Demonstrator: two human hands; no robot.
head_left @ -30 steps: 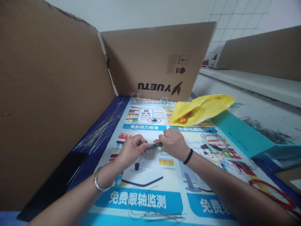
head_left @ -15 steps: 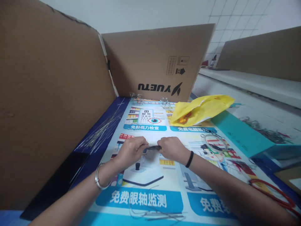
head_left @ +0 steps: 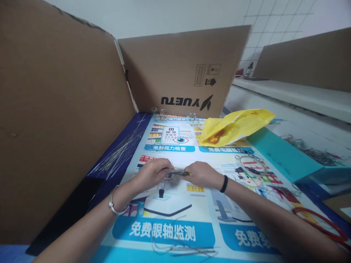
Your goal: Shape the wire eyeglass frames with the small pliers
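Note:
My right hand [head_left: 202, 174] is closed around the handles of small pliers [head_left: 179, 173], whose dark jaws point left. A bit of yellow shows at the grip. Just left of the jaw tips, my left hand [head_left: 157, 172] pinches something thin, which looks like fine wire [head_left: 172, 182] hanging in faint loops below the fingers. The wire's exact shape is too fine to make out. Both hands hover over the middle of the printed poster sheet [head_left: 175, 204].
Loose wire lengths [head_left: 186, 250] lie at the front, with straight thin rods [head_left: 117, 153] on the left. A yellow bag [head_left: 241, 126], coiled wire [head_left: 253, 165], a red coil [head_left: 320, 223] and a turquoise box [head_left: 285, 157] stand right. Cardboard panels [head_left: 181, 69] rise left and behind.
The pliers have turned slightly, so their jaws look slimmer and more of the yellow grip shows. My hands stay almost in place.

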